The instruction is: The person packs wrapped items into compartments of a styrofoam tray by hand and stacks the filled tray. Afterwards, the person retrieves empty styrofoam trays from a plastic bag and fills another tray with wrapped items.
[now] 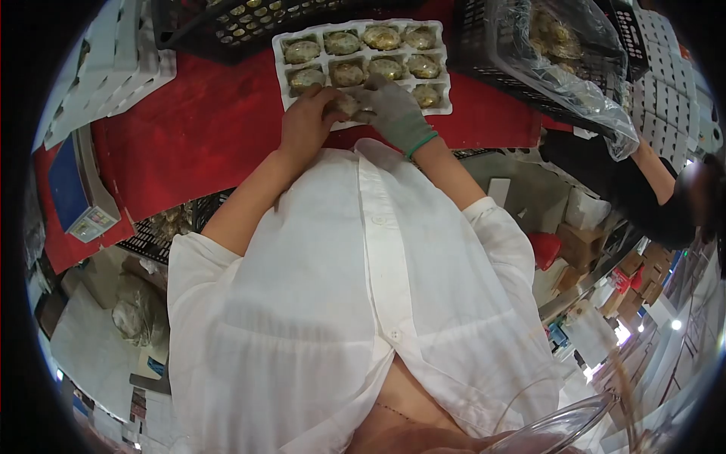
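Observation:
A white compartment tray [446,72] lies on the red table, with a mottled, shell-like item in most of its visible compartments. Bare, my left hand [311,113] is at the tray's near edge, its fingers closed on a small shell-like item [346,104]. My right hand [389,110], in a grey glove with a green cuff, meets the same item from the other side, its fingers bent around it. Both hands hide part of the tray's nearest row.
Black crates stand behind the tray [215,30] and at the right [522,76], the right one lined with clear plastic. White trays are stacked [113,72] at the left, near a blue box [72,181]. Another person's arm [654,170] reaches in at the right.

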### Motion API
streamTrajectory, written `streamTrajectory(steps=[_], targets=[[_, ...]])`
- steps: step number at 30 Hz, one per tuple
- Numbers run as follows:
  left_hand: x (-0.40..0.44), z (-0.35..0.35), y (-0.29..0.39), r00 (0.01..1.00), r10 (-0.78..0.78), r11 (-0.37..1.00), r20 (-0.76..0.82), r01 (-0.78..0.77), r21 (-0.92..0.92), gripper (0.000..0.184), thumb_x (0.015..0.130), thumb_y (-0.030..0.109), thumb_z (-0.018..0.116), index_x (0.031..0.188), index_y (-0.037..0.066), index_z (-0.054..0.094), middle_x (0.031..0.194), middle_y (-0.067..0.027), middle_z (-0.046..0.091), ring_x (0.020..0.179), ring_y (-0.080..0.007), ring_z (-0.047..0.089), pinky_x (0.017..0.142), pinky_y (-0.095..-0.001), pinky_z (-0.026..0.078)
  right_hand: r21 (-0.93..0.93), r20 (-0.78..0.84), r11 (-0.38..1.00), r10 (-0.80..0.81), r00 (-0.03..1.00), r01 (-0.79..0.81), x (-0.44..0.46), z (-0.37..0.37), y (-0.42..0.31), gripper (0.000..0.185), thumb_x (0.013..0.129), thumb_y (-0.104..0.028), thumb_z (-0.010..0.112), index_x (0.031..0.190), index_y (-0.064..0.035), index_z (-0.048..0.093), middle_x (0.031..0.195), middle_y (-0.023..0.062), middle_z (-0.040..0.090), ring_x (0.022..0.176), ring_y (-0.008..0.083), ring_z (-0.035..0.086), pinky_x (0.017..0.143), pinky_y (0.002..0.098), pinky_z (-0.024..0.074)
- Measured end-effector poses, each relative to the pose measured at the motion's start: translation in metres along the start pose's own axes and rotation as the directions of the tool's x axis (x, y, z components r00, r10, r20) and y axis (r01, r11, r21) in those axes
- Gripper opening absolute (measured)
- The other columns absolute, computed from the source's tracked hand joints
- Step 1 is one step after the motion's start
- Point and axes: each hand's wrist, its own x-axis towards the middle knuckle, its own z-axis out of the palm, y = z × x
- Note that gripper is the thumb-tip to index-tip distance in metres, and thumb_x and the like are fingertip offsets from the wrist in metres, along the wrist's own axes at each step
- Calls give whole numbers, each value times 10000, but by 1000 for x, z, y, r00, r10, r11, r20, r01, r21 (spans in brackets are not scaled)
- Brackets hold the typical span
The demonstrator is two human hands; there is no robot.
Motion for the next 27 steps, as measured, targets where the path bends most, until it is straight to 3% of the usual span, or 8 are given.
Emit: streamTrajectory(steps=[3, 6, 8, 11, 16, 20, 23, 27], targets=[[9, -6, 5, 999, 14, 999, 33, -16, 48, 282, 701, 89, 752, 948, 70, 617, 910, -97, 611, 782, -290, 636, 646, -393, 481, 4, -3, 1000, 7, 1000, -7, 0, 13, 2, 365, 756, -169, 692, 1119, -160, 654, 1108, 93, 572, 971, 270, 634, 777, 407, 528], [23, -11, 6, 978, -5, 993, 210, -20, 117, 321, 679, 99, 756, 951, 70, 588, 910, -100, 615, 826, -302, 638, 665, -416, 480, -34, 25, 999, 14, 1000, -14, 8, 20, 3, 306, 767, -163, 676, 1071, -131, 662, 1107, 98, 565, 967, 269, 633, 783, 413, 530], [28, -8, 0, 955, 83, 961, 286, -152, 230, 367, 706, 129, 733, 1038, 78, 586, 962, -126, 631, 865, -336, 642, 684, -446, 507, -89, 61, 996, 23, 998, -17, 10, 18, 1, 273, 774, -153, 665, 1044, -112, 664, 1105, 102, 560, 969, 269, 630, 784, 414, 533], [34, -8, 0, 922, 55, 931, 382, -187, 315, 399, 707, 125, 729, 1064, 68, 561, 968, -135, 629, 866, -328, 647, 680, -448, 508, -6, -49, 1000, -21, 999, 20, 3, 21, -2, 240, 778, -128, 652, 1015, -87, 658, 1095, 110, 554, 982, 262, 621, 770, 410, 541], [29, -4, -2, 940, 155, 922, 302, -248, 296, 417, 704, 107, 729, 1075, 73, 541, 1003, -139, 622, 868, -359, 637, 685, -449, 498, -143, -95, 990, -27, 995, 13, -4, 28, -6, 232, 813, -170, 628, 1025, -77, 643, 1084, 101, 546, 984, 258, 623, 729, 411, 541], [38, -12, -9, 904, 100, 983, 415, -156, 101, 420, 720, 135, 720, 1101, 71, 556, 1002, -151, 622, 879, -355, 636, 706, -438, 503, -3, 1, 998, -70, 998, 70, 7, 8, 5, 231, 821, -201, 629, 1030, -103, 645, 1095, 87, 551, 945, 249, 642, 681, 401, 532], [41, -8, -5, 916, 128, 963, 381, -206, 172, 417, 723, 152, 718, 1101, 66, 565, 977, -144, 632, 891, -348, 638, 717, -428, 502, -31, 66, 999, -21, 998, 23, 9, 12, 4, 236, 816, -225, 645, 1034, -135, 649, 1115, 73, 554, 906, 238, 656, 644, 391, 519], [41, 1, -17, 903, 220, 916, 370, -322, 241, 425, 726, 140, 706, 1115, 56, 557, 943, -149, 642, 859, -332, 651, 685, -421, 511, -95, -30, 993, -80, 996, 77, 6, 22, 5, 241, 806, -195, 636, 1023, -91, 628, 1110, 105, 565, 907, 243, 657, 687, 404, 536]])
